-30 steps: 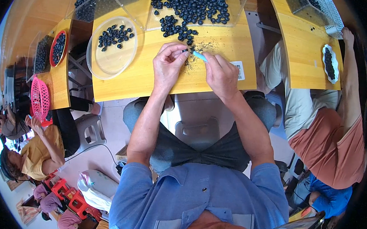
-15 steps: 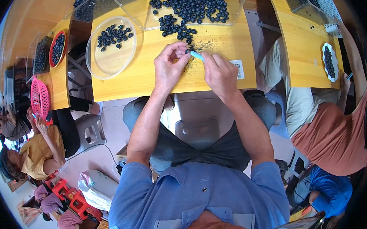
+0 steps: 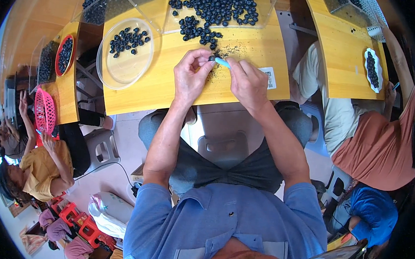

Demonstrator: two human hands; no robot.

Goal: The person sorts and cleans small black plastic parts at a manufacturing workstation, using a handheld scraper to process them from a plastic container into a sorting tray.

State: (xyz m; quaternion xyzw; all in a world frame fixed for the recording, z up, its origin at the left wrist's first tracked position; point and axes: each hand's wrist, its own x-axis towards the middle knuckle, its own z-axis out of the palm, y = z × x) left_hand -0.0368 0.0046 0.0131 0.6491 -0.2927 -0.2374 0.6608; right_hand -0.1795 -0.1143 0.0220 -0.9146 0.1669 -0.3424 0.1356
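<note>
Between the thumb and fingers of my left hand [image 3: 192,75] is a small black round piece [image 3: 212,58]. My right hand [image 3: 248,82] grips a slim light-blue tool [image 3: 223,62], its tip touching or very near that piece; the tip itself is too small to make out. Under and beyond my hands, dark crumbs [image 3: 231,50] are strewn on the yellow wooden table [image 3: 247,99]. Just past my fingers a loose cluster of similar black pieces [image 3: 197,31] spreads toward the big heap [image 3: 220,4]. Several more sit in a clear round dish [image 3: 107,78] at my left.
A clear box [image 3: 93,15] holding many dark pieces stands at the far left of my table. A white printed label [image 3: 269,78] lies near the right edge. Co-workers sit at side tables, with a pink basket [image 3: 45,112] on the left and a white scalloped dish [image 3: 368,56] on the right.
My hands have barely shifted, with the black piece and the blue tool still held together. At the left, a co-worker's hand has risen beside the pink basket.
</note>
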